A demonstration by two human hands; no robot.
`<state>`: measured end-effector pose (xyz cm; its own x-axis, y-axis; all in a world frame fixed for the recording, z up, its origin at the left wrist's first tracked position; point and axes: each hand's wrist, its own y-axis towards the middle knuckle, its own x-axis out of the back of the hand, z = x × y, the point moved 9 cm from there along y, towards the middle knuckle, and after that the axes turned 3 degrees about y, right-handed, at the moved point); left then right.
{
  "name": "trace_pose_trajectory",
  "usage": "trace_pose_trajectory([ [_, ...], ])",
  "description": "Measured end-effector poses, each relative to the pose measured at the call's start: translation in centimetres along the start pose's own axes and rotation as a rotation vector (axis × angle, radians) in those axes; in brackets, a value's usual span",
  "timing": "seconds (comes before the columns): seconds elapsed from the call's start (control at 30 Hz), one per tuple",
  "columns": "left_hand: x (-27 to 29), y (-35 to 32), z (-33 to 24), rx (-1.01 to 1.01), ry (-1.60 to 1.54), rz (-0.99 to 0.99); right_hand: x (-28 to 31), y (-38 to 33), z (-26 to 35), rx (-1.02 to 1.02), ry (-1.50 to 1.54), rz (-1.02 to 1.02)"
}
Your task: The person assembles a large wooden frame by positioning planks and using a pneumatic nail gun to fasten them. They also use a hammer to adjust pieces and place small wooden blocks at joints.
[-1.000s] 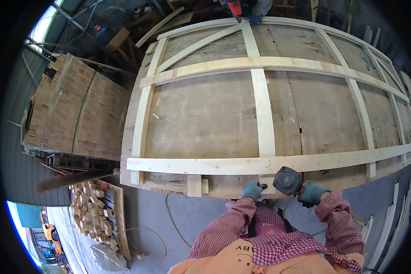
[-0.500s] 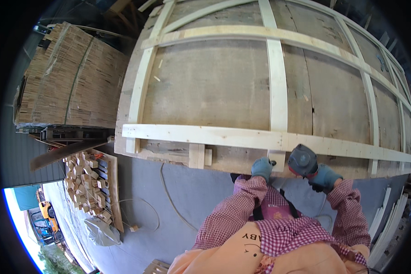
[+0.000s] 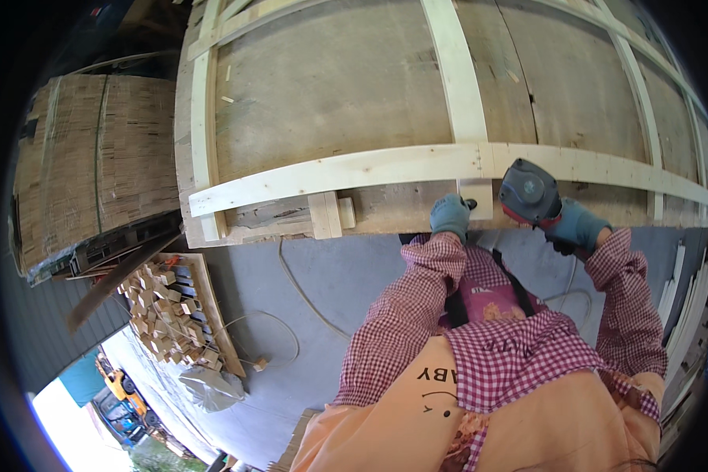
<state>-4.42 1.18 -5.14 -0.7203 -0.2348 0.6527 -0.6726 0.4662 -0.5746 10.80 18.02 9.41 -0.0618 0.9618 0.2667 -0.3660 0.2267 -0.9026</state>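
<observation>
Nearest, the right hand (image 3: 578, 226) has its fingers clamped on the dark power tool (image 3: 529, 191), whose bulky head lies forward-left of them, overlapping the long rail (image 3: 330, 174) in view. The left hand (image 3: 450, 215), closer to the crosspiece end (image 3: 481, 207), curls at its left edge; its fingers' grip I cannot tell. The rail runs left to right; beyond it the panel (image 3: 330, 94) spreads wide.

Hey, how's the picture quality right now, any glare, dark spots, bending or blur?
Head view: fisheye bends the pale front rail; head view: the outdoor opening at lower left glares white, while the upper left is dim; head view: left hand, right hand and power tool look fairly sharp.
</observation>
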Motion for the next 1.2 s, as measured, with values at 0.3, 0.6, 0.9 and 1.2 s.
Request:
trace_pose_trajectory([
  [0.3, -2.1, 1.5, 0.7, 0.028, -0.109, 0.17, 0.6, -0.4, -1.8, -0.059, 0.118, -0.06],
  [0.6, -1.6, 1.1, 1.0, 0.143, -0.156, 0.258, 0.1, -1.0, -2.9, -0.022, 0.172, -0.044],
  [0.9, -2.5, 2.0, 1.7, 0.119, -0.116, 0.198, 0.1, -0.8, -3.8, -0.039, 0.169, -0.049],
  [1.2, -1.3, 1.2, 0.0, -0.111, 0.123, -0.06, 0.0, -0.7, -3.7, -0.032, 0.171, -0.04],
])
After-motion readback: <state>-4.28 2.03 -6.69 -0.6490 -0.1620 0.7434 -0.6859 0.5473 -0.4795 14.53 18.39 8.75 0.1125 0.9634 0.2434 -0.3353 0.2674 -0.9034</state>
